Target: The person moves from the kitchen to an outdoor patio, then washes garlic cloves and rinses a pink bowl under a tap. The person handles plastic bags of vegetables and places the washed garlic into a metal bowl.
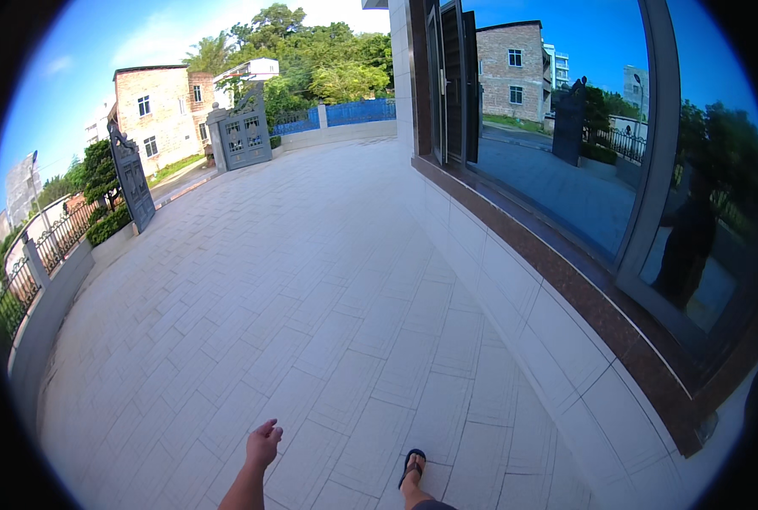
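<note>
At the bottom of the head view, my left hand (264, 442) hangs over the pale tiled paving (328, 306). It holds nothing, and its fingers are loosely bent with the tips a little apart. Nothing touches it. To its right, one of my feet, in a dark flip-flop (412, 467), stands on the tiles. My right hand is out of view. Before me the paved yard stretches towards a grey metal gate, with one leaf (246, 135) at the back and another leaf (134, 182) on the left, standing apart.
Along the right runs a white tiled house wall (519, 299) with a brown stone ledge (544, 287). Above it, a dark-framed window (557, 140) reflects the yard; a sash (470, 89) stands swung out. A low wall with iron railings (66, 233) bounds the left. Blue fencing (359, 112) stands behind.
</note>
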Tool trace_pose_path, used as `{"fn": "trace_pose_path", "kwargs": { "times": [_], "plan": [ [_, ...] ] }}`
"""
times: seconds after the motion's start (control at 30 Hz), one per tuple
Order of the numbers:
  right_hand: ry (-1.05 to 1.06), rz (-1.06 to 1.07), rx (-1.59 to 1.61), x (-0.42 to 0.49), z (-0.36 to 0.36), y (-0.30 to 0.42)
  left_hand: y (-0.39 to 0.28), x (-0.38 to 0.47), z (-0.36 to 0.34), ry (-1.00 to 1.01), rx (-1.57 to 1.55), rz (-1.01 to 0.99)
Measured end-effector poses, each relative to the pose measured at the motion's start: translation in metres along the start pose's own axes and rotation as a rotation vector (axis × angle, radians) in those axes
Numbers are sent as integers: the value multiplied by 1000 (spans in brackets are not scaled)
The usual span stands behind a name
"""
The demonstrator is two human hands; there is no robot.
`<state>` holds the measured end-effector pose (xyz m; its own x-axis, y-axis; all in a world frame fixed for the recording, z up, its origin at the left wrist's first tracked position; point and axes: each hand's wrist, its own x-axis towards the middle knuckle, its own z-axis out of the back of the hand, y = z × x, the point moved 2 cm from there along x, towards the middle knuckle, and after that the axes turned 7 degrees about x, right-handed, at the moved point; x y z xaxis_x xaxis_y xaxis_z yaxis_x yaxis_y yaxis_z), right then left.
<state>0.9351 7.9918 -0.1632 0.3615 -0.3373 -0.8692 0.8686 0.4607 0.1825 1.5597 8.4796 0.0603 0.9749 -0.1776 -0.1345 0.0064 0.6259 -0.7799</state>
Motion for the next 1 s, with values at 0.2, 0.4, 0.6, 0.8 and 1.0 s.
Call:
{"fn": "trace_pose_path", "kwargs": {
  "times": [0.2,0.4,0.6,0.8,1.0],
  "plan": [
    [-187,6,33,149,212,179,-132,224,-57,-69,-28,-179],
    [-484,437,562,365,543,579,75,311,-186,772,-4,267],
    [-509,935,319,334,766,925,53,464,-156,787,475,501],
    [-299,498,31,534,832,909,-41,865,-175,536,433,423],
    [-103,-13,163,667,931,856,-368,1328,-218,184,-21,14]
  ]
}}
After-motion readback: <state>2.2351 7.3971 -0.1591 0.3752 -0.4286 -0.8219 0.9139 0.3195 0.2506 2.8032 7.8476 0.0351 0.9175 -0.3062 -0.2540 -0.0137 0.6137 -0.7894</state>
